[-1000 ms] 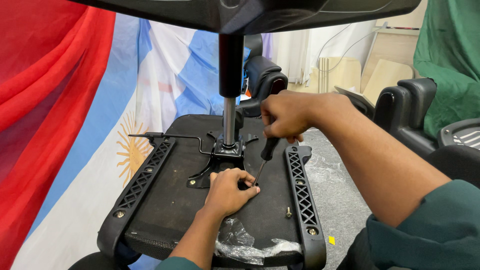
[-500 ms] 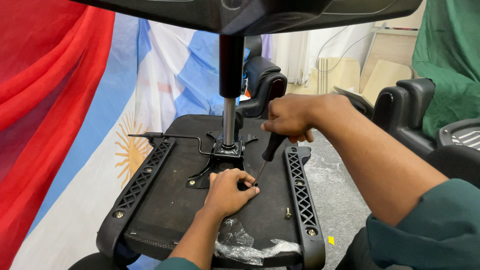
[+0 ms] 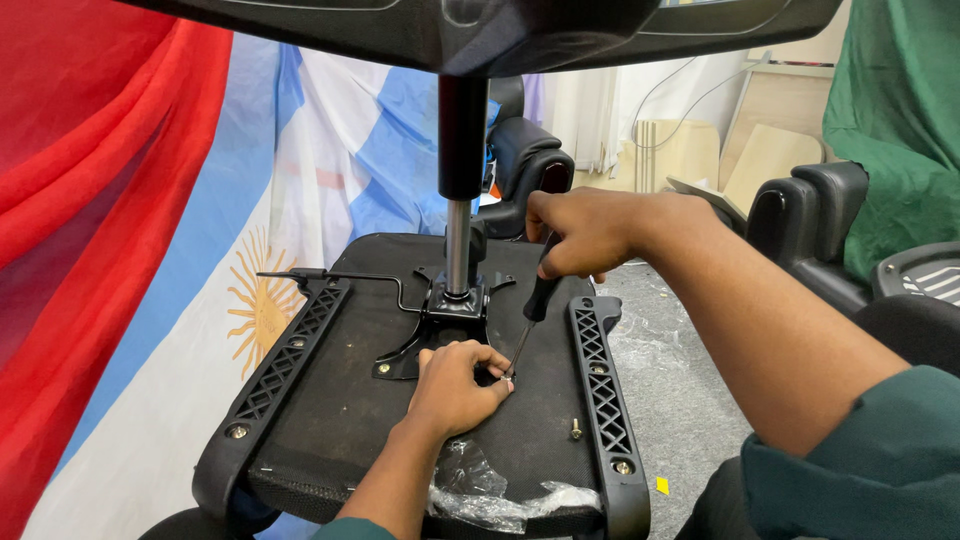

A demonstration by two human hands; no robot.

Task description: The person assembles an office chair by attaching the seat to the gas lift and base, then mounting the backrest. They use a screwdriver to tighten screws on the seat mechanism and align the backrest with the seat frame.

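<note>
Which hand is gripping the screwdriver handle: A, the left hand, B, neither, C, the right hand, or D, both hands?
C: the right hand wraps the black handle of the screwdriver, while the left hand rests on the seat underside at its tip.

A makeshift workshop: beside the overturned black office chair seat stand spare black chair armrests, leaning wooden boards.

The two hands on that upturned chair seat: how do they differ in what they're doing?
The right hand is raised above the seat underside and wrapped around the screwdriver handle; the left hand rests low on the seat. The right hand grips in a fist; the left hand pinches with its fingertips at the screwdriver's tip. Both wear green sleeves and meet at the same tool.
</note>
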